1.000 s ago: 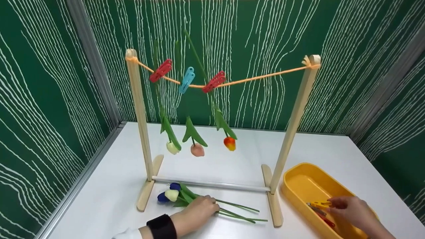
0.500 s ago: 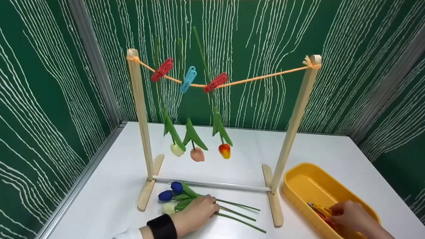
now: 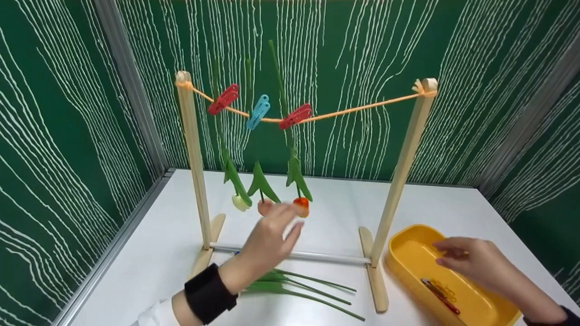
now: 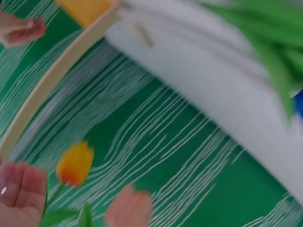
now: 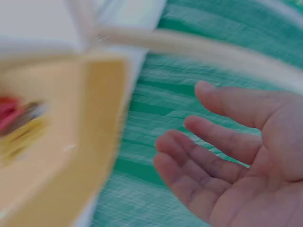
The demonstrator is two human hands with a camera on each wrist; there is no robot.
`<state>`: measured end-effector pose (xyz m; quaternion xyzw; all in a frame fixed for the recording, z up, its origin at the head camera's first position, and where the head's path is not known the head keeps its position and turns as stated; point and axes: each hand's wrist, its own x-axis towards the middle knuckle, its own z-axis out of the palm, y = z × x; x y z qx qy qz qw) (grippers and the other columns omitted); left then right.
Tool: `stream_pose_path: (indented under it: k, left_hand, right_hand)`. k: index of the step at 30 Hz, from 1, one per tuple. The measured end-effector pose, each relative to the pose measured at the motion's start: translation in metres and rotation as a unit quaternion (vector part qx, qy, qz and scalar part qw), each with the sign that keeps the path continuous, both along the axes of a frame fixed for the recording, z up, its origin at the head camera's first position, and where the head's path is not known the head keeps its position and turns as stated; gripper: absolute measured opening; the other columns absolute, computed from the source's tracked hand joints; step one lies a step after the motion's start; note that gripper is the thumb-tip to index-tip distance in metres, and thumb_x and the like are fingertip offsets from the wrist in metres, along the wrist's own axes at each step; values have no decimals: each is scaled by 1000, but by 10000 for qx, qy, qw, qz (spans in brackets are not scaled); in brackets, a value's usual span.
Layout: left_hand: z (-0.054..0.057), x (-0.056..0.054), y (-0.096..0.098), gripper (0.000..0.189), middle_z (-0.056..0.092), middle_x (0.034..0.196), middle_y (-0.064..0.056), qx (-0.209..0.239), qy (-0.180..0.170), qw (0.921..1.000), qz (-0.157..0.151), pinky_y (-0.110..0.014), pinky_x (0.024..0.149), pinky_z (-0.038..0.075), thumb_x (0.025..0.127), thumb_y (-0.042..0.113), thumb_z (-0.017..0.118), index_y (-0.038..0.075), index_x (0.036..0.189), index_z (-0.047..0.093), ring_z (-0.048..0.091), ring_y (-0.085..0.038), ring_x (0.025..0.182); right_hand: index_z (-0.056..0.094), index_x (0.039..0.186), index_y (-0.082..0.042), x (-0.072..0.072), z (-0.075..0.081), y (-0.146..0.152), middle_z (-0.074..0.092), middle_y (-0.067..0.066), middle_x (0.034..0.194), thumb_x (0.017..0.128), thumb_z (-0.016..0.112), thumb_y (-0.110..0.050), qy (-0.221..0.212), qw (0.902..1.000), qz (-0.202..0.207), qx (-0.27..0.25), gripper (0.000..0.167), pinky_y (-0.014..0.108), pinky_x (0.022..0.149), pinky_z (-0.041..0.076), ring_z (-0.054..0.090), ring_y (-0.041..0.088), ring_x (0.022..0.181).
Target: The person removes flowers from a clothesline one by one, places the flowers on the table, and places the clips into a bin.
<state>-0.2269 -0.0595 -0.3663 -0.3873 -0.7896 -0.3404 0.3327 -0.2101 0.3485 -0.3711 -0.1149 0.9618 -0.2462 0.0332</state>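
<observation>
My left hand [image 3: 271,237] is raised in front of the hanging tulips, fingers loosely bent and holding nothing. It overlaps the pink tulip [image 3: 263,207] and comes up to the red-orange tulip [image 3: 302,204]; a white tulip [image 3: 241,203] hangs further left. All three dangle upside down from an orange cord [image 3: 362,108], clipped by a red clothespin [image 3: 223,99], a blue clothespin [image 3: 258,112] and another red clothespin [image 3: 296,116]. Over the yellow bin [image 3: 410,240], my right hand [image 3: 480,262] is empty, thumb and fingers apart. Yellow clothespins [image 3: 442,290] and a red one lie inside the bin.
Loose tulips with green stems [image 3: 324,284] lie on the white table [image 3: 154,253], their blooms mostly behind my left arm. Two wooden posts, left post [image 3: 194,167] and right post [image 3: 402,176], carry the cord. A pale crossbar [image 3: 331,258] joins their feet.
My left hand has let go of the tulips on the table and risen toward the hanging ones. My right hand has released the yellow clothespin in the bin and lifted above it.
</observation>
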Motion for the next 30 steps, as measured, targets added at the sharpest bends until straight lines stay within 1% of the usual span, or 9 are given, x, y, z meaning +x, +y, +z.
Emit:
stream_pose_path:
  k: [2, 4, 7, 11, 15, 18, 21, 28, 30]
  left_hand:
    - [20, -4, 2, 26, 61, 112, -12, 610, 58, 9981, 43, -27, 91, 49, 86, 0, 62, -1, 112, 60, 58, -21, 106]
    - [38, -8, 4, 33, 57, 122, -14, 1096, -202, 9937, 131, -28, 93, 47, 87, 1, 61, -2, 120, 56, 54, -22, 113]
    - [59, -14, 8, 44, 47, 136, -15, 1601, -977, 9821, 161, -30, 99, 44, 92, 6, 58, -3, 133, 45, 47, -21, 124]
    - [74, -26, 14, 49, 49, 138, -11, 2041, -1883, 9607, -4, -30, 102, 42, 95, 12, 55, 0, 140, 39, 48, -18, 126]
    - [78, -38, 18, 39, 65, 115, -8, 2496, -2040, 9464, -196, -26, 93, 48, 94, 8, 56, 4, 132, 48, 62, -17, 107]
    - [77, -42, 18, 33, 68, 100, -7, 2681, -1943, 9434, -189, -24, 85, 52, 92, 3, 57, 5, 125, 54, 67, -18, 92]
    - [75, -44, 18, 28, 68, 98, -9, 2704, -1891, 9438, -176, -24, 83, 53, 92, 2, 56, 4, 120, 57, 67, -19, 88]
    - [74, -46, 15, 26, 67, 98, -10, 2550, -1917, 9477, -73, -24, 84, 53, 93, 4, 56, 5, 119, 58, 66, -17, 89]
    - [73, -45, 14, 26, 67, 98, -8, 2513, -1947, 9481, -37, -23, 83, 53, 93, 4, 56, 6, 119, 59, 66, -18, 89]
  right_hand:
    - [68, 110, -5, 2, 17, -16, 69, 8, 101, 82, 74, -25, 517, 9982, 300, -72, 35, 31, 72, 56, 63, 13, 81]
    - [69, 108, -9, 3, 34, -31, 70, 5, 100, 83, 73, -21, 953, 9936, 592, -125, 28, 32, 74, 56, 64, 9, 83]
    - [70, 106, -14, 3, 58, -54, 70, -1, 100, 83, 72, -17, 1496, 9841, 929, -244, 23, 26, 76, 55, 64, 5, 87]
    - [69, 107, -15, 3, 87, -86, 70, -4, 102, 83, 72, -12, 1893, 9710, 1374, -486, 24, 13, 78, 50, 64, 5, 89]
    - [69, 108, -15, 5, 110, -117, 70, -3, 104, 85, 71, -15, 1993, 9591, 1871, -739, 23, 11, 79, 48, 65, 6, 90]
    - [70, 107, -16, 4, 126, -136, 70, -5, 103, 85, 71, -13, 2153, 9500, 2132, -753, 22, 12, 79, 49, 66, 6, 90]
    - [69, 106, -14, -2, 143, -153, 70, -3, 104, 83, 71, -6, 2404, 9389, 2332, -786, 25, 13, 80, 50, 66, 7, 92]
    - [68, 109, -7, -34, 185, -189, 70, 3, 107, 82, 72, -6, 3864, 8850, 2546, -512, 27, 23, 88, 50, 64, 14, 101]
    - [68, 110, -4, -44, 195, -199, 69, 6, 108, 83, 72, -8, 4108, 8753, 2526, -364, 28, 30, 89, 51, 64, 17, 102]
